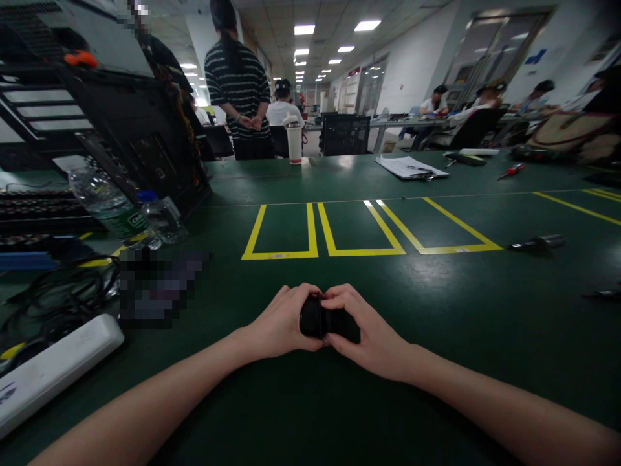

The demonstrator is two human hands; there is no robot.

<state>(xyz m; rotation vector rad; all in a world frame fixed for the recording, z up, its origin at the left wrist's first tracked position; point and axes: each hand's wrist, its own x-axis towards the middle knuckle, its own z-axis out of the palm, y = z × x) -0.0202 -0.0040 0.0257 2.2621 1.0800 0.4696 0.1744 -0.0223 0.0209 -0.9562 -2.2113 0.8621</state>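
Observation:
Just above the green tabletop [310, 408], in front of me, both my hands meet around a small black rounded object [311, 317]. Its kind I cannot make out. My left hand [284, 321] wraps its left part, thumb below and fingers over the top. From the other side my right hand [371, 333] pinches it near a raised rim between thumb and fingers. Much of the object is hidden behind the fingers, and its right part is dark against the table.
Yellow tape outlines [279, 256] lie beyond my hands. At left are a white power strip [63, 362], plastic bottles [104, 200], cables and a black computer case [150, 142]. A cup [294, 144], clipboard [412, 167] and red-handled tool [512, 171] stand or lie farther back. Several people are beyond.

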